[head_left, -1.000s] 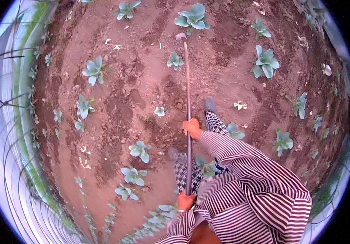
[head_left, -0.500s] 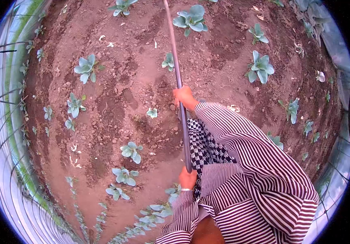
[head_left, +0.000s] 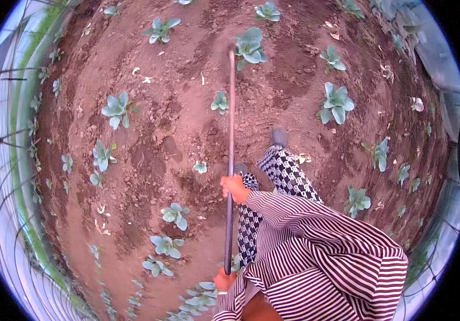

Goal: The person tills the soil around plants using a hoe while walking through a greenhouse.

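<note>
A long-handled hoe runs nearly straight up the middle of the head view. Its far end, dark and blurred, is at the soil beside a leafy blue-green cabbage plant. Partway down the handle, my right hand is closed around it, in front of my patterned trousers. My left hand grips the butt end, low and close to my body. A small seedling stands just left of the handle, and a smaller one grows left of my right hand.
Cabbage plants stand in rows on both sides, such as one at the right and one at the left. My shoe is on the brown soil. Plastic sheeting with dark bars borders the plot.
Both hands have drawn the hoe back toward my body, down the view. Its far end has come into sight near the upper plant. My feet now show.
</note>
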The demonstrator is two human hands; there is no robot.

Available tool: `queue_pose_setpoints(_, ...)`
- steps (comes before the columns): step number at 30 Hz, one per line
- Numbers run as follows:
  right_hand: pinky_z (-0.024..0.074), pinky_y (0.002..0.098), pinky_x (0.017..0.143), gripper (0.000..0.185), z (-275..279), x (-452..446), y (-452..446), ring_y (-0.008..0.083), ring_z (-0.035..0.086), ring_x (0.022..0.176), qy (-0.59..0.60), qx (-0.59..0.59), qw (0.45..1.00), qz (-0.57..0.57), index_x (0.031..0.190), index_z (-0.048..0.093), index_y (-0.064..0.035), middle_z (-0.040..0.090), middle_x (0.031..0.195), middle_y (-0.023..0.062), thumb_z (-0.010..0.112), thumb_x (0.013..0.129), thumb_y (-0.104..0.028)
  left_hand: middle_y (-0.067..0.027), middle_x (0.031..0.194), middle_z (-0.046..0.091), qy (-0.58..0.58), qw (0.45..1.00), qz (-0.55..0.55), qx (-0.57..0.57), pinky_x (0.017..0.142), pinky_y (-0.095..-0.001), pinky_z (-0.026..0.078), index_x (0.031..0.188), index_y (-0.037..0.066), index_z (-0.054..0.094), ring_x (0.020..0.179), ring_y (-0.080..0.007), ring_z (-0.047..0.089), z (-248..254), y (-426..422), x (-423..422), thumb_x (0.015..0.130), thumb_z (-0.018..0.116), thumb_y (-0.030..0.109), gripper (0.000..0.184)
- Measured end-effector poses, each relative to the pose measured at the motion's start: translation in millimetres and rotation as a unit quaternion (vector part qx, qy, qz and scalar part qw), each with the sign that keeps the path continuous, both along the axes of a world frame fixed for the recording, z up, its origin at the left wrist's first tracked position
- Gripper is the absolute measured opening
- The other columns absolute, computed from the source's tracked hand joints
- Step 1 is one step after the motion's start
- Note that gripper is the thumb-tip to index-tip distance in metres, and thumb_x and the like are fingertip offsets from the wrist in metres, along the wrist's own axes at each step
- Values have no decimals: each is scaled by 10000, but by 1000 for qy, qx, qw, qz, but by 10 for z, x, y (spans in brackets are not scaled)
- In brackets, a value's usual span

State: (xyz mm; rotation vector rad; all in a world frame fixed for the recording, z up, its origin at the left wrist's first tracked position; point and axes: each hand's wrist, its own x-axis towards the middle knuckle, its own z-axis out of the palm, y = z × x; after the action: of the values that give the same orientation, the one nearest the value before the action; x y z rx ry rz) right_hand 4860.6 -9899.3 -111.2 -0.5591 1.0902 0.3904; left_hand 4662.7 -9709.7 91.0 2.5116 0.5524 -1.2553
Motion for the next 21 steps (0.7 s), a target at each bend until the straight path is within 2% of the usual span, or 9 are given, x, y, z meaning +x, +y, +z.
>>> queue_pose_setpoints(3,334,287,284,129,205,631,-472,131,404,326,-93,-61,994,3,652,449,-48,412,461,28,545,737,-63,-209,663,582,-41,997,-40,44,590,-434,468,830,49,559,667,-379,591,-359,-360,325,668,577,204,225)
queue_pose_setpoints(7,361,299,287,91,332,1645,-1564,141,442,333,-211,-203,956,11,718,472,-21,458,473,43,552,719,-65,-199,704,584,-128,982,48,-131,606,-418,453,831,39,542,677,-349,589,-895,-1391,1112,641,591,150,225)
queue_pose_setpoints(11,391,301,326,141,316,2567,-2905,161,491,352,-166,-372,908,98,626,490,9,509,489,73,555,693,-97,-141,615,541,-199,958,38,-204,570,-355,444,829,24,523,580,-271,557,-1172,-2745,1805,667,575,136,204)
queue_pose_setpoints(13,363,299,312,114,68,2765,-3456,137,462,351,-160,-315,932,77,644,495,1,477,476,50,548,696,-86,-139,626,553,-159,949,71,-261,570,-357,447,818,19,523,590,-268,571,-1115,-3369,2075,679,572,135,187)
queue_pose_setpoints(14,366,309,314,135,83,2772,-3703,145,483,364,-86,-347,916,182,599,511,5,482,462,62,547,689,-90,-142,625,555,-149,954,59,-253,563,-363,447,795,19,516,583,-260,573,-1112,-3603,2112,683,572,132,169)
queue_pose_setpoints(16,379,325,326,170,-735,2465,-3951,167,496,372,-159,-341,915,144,569,513,-1,497,463,73,537,689,-119,-149,617,552,-36,965,91,-242,550,-357,448,771,16,508,579,-262,572,-1196,-3830,1946,686,572,133,158)
queue_pose_setpoints(17,456,346,392,187,-822,2222,-3954,230,561,406,-69,-411,882,221,609,568,36,558,491,127,547,686,-133,-151,614,552,58,966,121,-221,548,-356,447,769,14,511,578,-267,572,-1078,-3899,1894,686,573,136,160)
queue_pose_setpoints(19,473,352,432,185,-948,1806,-3783,236,585,453,49,-380,885,264,634,574,43,580,534,144,558,695,-131,-151,627,567,130,954,169,-211,556,-357,451,778,20,535,602,-260,585,-772,-3877,1723,681,583,155,174)
queue_pose_setpoints(21,456,355,395,187,-763,1544,-3529,212,562,427,33,-304,931,197,613,540,20,550,502,116,592,698,-138,-123,633,574,85,986,60,-132,570,-352,454,802,27,555,607,-219,581,-742,-3422,1349,672,601,171,199)
